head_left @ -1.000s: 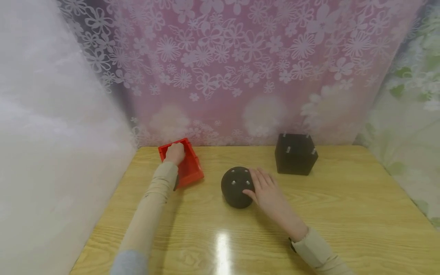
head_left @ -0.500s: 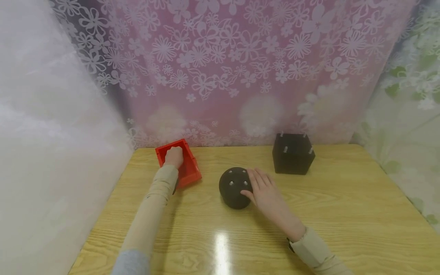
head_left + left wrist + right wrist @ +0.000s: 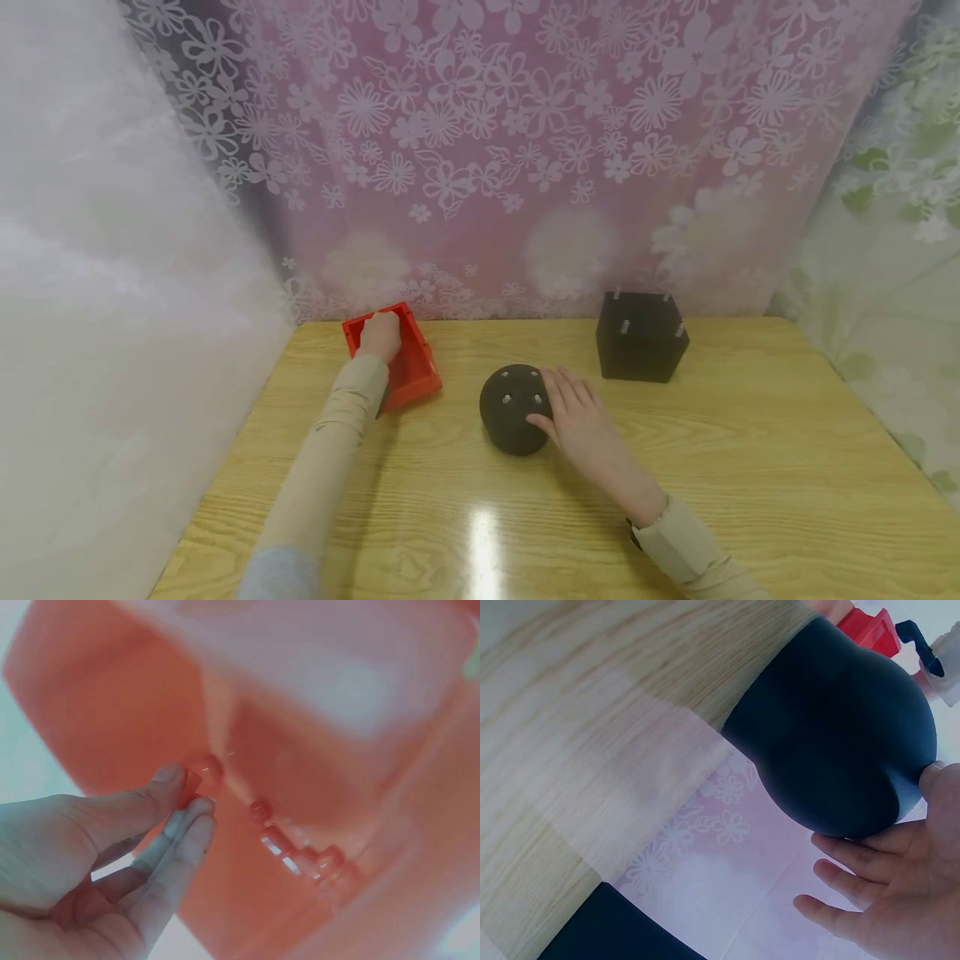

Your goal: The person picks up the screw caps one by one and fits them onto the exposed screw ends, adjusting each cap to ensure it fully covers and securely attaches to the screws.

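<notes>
The left hand (image 3: pixel 381 336) is inside the red bin (image 3: pixel 412 390); thumb and fingertips are closed in a pinch on a small red piece (image 3: pixel 190 785). Whether the red shape just beyond the fingertips is the same piece cannot be told. In the left wrist view, loose red pieces (image 3: pixel 276 841) lie inside the bin at 4 o'clock from the pinch.

The right hand (image 3: pixel 588 429) is spread, fingers nearly straight. It touches the 3 o'clock side of the black rounded block (image 3: pixel 510 425), thumb and index finger in contact. The block stands upright on the wood-grain table (image 3: pixel 750 433), four metallic studs (image 3: pixel 507 399) on its top.

From the block in the head view, the red bin sits skewed at 10 o'clock and the black box (image 3: pixel 641 358), with four posts on top, at 2 o'clock. The pink floral curtain (image 3: pixel 525 125) hangs at 12 o'clock.
</notes>
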{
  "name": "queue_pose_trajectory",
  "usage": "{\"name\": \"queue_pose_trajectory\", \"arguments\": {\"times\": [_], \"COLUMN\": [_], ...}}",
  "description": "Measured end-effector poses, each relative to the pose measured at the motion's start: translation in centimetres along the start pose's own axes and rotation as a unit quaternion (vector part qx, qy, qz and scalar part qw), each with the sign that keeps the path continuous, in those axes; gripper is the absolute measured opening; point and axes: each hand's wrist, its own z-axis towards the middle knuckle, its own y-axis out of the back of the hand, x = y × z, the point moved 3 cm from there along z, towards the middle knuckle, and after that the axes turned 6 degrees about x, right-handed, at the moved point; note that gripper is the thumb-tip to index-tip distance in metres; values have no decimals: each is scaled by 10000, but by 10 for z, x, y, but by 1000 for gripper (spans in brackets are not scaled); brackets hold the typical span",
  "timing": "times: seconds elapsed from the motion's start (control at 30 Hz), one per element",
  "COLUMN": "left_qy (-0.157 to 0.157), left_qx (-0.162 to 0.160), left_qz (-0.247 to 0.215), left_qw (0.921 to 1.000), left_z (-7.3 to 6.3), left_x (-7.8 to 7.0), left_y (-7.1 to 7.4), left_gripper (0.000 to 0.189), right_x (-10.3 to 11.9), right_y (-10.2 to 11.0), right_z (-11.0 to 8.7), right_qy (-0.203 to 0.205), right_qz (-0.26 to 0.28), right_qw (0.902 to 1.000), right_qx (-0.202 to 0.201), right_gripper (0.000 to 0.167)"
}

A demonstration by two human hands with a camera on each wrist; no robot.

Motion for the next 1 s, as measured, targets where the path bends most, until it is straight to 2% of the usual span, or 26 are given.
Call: {"name": "queue_pose_trajectory", "arguments": {"times": [0.3,0.6,1.0], "left_qy": [-158,-168,-358], "left_qx": [-90,-70,-53], "left_qz": [-256,-434,-1085], "left_qw": [9995,9989,9934], "left_z": [-10,-24,-49], "left_x": [-4,-9,-19], "left_y": [18,30,33], "left_gripper": [9,12,19], "right_x": [0,0,1], "right_y": [-1,-1,-1], "right_z": [-1,0,0], "right_qy": [-14,-71,-94], "right_qz": [15,72,101], "right_qw": [10000,9998,9997], "right_qx": [62,186,194], "right_gripper": [82,83,84]}}
